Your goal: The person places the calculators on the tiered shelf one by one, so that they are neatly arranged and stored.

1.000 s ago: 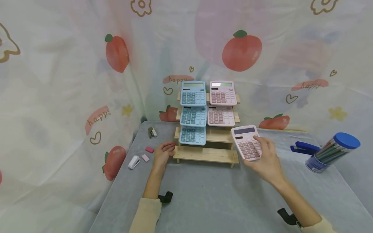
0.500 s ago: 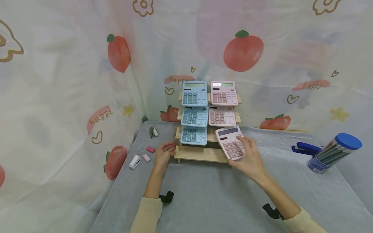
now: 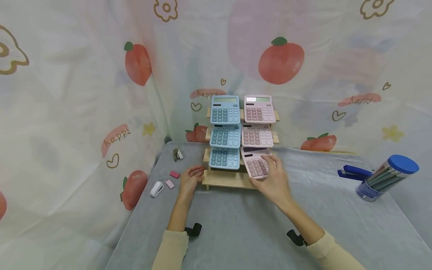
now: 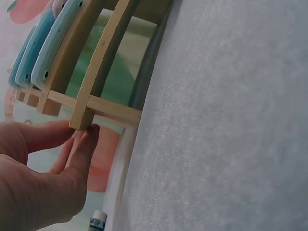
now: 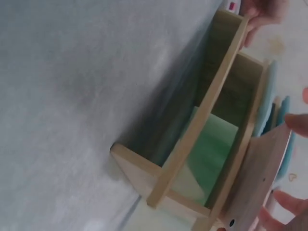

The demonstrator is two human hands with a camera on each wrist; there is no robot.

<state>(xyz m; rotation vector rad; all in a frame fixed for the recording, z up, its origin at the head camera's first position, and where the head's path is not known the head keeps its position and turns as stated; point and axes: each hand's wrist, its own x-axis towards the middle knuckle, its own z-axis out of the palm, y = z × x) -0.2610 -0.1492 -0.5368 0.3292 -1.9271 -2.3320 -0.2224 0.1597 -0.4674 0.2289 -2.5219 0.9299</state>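
- The pink calculator (image 3: 256,165) was gripped by the right hand (image 3: 275,182) at the rack's (image 3: 226,180) third shelf, right of the blue calculator (image 3: 224,157).
- The rack's left end was touched by the left hand (image 3: 189,180), fingers relaxed.
- It should be seated squarely, lower edge against the lip.

rack (image 3: 233,180): lowest step partly behind right hand (image 3: 273,182) | pencil tub (image 3: 384,178): contents too small to tell

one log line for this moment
right hand holds pink calculator at wooden rack | left hand touches rack end
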